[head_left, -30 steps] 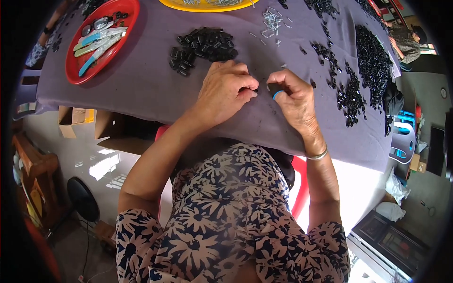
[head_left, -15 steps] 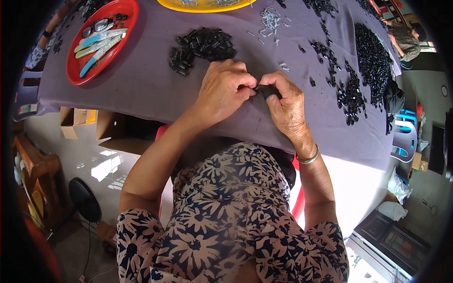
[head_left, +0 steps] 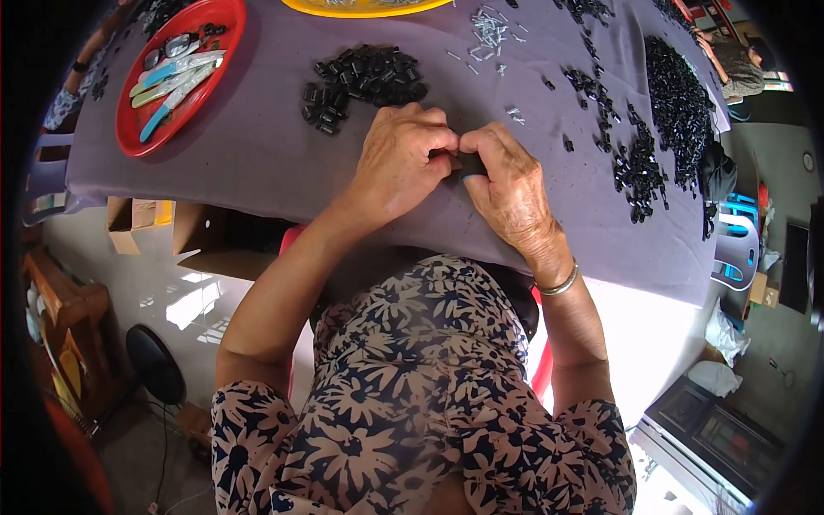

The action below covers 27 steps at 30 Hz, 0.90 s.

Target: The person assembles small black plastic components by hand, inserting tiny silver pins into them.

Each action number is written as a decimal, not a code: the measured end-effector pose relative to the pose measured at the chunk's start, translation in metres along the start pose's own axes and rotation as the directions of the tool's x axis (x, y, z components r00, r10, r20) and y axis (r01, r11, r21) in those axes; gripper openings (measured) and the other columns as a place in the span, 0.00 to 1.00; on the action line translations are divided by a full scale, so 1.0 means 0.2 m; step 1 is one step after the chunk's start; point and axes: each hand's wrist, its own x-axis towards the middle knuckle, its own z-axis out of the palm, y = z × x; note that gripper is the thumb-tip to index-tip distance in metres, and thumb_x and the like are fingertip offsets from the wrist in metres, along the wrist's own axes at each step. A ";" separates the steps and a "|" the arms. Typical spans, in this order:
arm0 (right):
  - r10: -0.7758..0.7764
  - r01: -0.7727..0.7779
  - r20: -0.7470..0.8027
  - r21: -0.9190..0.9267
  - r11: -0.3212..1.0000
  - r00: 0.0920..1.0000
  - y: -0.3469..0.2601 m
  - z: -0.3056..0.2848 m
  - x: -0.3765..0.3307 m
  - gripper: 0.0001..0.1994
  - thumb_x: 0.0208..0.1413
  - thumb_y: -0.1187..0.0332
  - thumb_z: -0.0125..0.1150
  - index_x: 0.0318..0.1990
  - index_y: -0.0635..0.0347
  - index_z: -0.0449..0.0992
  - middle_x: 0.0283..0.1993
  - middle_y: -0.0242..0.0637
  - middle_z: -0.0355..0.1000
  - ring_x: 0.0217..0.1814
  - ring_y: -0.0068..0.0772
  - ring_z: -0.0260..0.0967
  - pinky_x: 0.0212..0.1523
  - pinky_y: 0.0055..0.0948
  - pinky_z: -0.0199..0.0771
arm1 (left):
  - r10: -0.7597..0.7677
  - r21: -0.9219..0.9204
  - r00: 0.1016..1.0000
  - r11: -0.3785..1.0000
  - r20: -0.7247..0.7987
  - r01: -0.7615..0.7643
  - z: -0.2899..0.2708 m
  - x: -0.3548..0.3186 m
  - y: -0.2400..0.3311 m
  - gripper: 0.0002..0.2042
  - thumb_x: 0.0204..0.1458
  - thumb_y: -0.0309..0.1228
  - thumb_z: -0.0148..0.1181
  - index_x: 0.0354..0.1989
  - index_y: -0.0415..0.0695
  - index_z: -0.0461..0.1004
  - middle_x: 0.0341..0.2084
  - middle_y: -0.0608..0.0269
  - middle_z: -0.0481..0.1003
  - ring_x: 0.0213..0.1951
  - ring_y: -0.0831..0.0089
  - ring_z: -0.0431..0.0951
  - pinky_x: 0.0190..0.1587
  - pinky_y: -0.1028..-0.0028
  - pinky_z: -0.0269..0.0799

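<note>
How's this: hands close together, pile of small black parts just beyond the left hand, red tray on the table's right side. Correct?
One slip: the head view shows the red tray on the left side of the table, not the right. The rest stands: left hand and right hand close together, pile of small black parts just beyond the left.

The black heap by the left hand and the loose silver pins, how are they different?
The black heap has dark, chunky bits; the silver pins are pale and thin. The black heap is piled thickly; the silver pins are more loosely scattered. Both lie on the purple cloth.
</note>
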 end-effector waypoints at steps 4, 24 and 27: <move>0.050 -0.049 -0.048 0.002 0.999 0.998 0.00 0.03 -0.03 0.19 0.38 0.86 0.53 0.42 0.62 0.70 0.39 0.43 0.70 0.42 0.50 0.71 0.43 0.41 0.74 | 0.006 0.001 1.000 1.000 -0.003 -0.006 0.00 0.00 0.00 0.03 0.41 0.25 0.65 0.26 0.46 0.80 0.26 0.69 0.74 0.36 0.67 0.72 0.44 0.66 0.62; 0.084 -0.076 -0.046 0.153 0.985 0.995 0.03 -0.01 -0.02 0.18 0.40 0.86 0.51 0.41 0.63 0.74 0.39 0.42 0.73 0.39 0.43 0.74 0.42 0.33 0.74 | 0.015 -0.013 1.000 1.000 0.008 -0.015 0.01 0.01 0.00 0.05 0.40 0.25 0.65 0.27 0.44 0.79 0.23 0.68 0.72 0.34 0.67 0.72 0.43 0.66 0.62; 0.245 -0.209 -0.086 0.302 0.930 0.966 0.10 -0.14 -0.04 0.20 0.41 0.87 0.49 0.44 0.63 0.76 0.40 0.39 0.76 0.43 0.29 0.75 0.45 0.26 0.74 | 0.020 -0.029 1.000 0.999 -0.002 -0.020 0.00 0.00 0.00 0.04 0.41 0.26 0.66 0.27 0.44 0.79 0.23 0.69 0.72 0.34 0.67 0.72 0.43 0.66 0.62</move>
